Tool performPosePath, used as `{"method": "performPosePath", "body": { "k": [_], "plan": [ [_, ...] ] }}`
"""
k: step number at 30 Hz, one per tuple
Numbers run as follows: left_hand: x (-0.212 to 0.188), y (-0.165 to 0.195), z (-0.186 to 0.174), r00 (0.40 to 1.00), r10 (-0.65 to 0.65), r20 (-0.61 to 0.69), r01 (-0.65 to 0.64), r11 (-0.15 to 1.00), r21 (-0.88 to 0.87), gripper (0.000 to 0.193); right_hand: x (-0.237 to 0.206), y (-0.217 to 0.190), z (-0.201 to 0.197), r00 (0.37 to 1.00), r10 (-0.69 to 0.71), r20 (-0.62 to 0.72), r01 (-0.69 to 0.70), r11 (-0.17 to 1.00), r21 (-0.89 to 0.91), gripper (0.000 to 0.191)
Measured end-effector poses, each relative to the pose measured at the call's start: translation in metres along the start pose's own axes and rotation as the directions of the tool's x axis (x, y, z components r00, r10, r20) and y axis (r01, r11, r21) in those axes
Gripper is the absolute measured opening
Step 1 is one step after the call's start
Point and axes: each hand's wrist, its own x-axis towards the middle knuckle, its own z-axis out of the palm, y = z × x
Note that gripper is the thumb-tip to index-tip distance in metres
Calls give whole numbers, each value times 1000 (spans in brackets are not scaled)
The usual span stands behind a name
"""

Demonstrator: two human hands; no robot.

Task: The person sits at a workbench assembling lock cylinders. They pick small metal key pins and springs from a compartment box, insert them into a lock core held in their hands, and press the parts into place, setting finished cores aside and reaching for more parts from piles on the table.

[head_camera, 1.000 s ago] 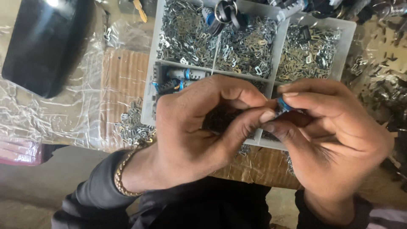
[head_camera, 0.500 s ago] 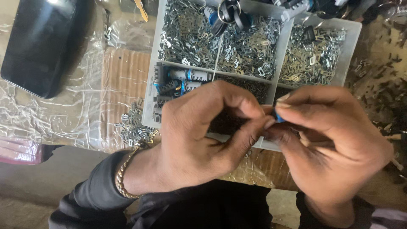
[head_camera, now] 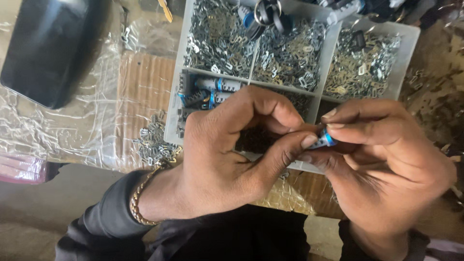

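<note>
A small grey connector with a blue ring [head_camera: 323,140] is pinched between both hands, just over the near edge of a white compartment tray [head_camera: 173,111]. My left hand [head_camera: 232,159] presses its thumb against the piece's left end. Gripping the right end from above are the fingertips of my right hand [head_camera: 382,159]. The tray's far compartments hold several small metal terminals [head_camera: 217,38]. More grey connectors with blue rings [head_camera: 208,92] lie in its near left compartment. My hands hide the tray's near middle part.
A black glossy object [head_camera: 53,48] lies at the upper left on crinkled clear plastic [head_camera: 72,130]. Brown cardboard [head_camera: 145,92] lies under the tray, with loose metal terminals [head_camera: 154,145] on it. More terminals are scattered at the right [head_camera: 435,106]. A key ring [head_camera: 266,12] rests on the tray's top.
Both hands have stayed together over the tray's near edge. The fingers shifted slightly around the small blue-ringed piece, and the view moved a little.
</note>
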Motion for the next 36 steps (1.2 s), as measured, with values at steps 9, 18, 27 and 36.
{"method": "performPosePath", "body": {
  "k": [9,18,27,36],
  "plan": [
    [1,-1,0,1000,-20,-24,20,1000,-22,25,1,-2,3,1000,7,-21,-7,1000,12,27],
    [-4,-10,-2,996,72,55,-73,997,28,20,0,4,1,998,34,-55,-41,990,-136,25],
    [-10,-17,-6,997,30,68,-29,999,-16,18,-7,13,-7,997,-75,13,76,991,-109,26],
    [6,-2,-16,990,-14,141,21,999,-47,30,4,12,-4,996,-84,-2,84,996,-9,26]
  ]
}}
